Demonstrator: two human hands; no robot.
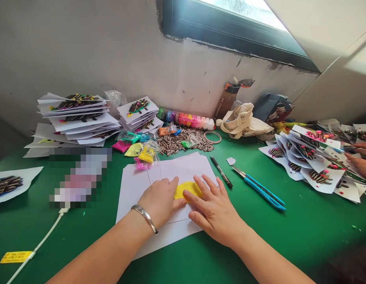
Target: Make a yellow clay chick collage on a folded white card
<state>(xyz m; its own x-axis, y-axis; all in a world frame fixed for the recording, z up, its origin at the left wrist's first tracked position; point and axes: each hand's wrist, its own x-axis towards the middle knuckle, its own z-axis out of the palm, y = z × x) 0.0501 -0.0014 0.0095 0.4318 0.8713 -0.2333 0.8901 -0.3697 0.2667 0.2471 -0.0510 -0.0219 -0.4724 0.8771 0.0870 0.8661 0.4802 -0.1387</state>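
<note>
A flat oval of yellow modelling clay lies on a stack of white paper in front of me. My left hand, with a silver bangle at the wrist, rests on the paper; its thumb and forefinger stand apart at the clay's left edge, and its other fingers are partly hidden. My right hand lies spread over the clay's right side, fingertips pressing on it. Thin lines show on the top sheet. Just right of the paper are a black pen and a blue utility knife.
Behind the paper lie bagged coloured clay and a heap of striped sunflower seeds. Stacks of seed pictures stand at left and right. A bottle and cloth bag stand by the wall. Another person's hand is far right.
</note>
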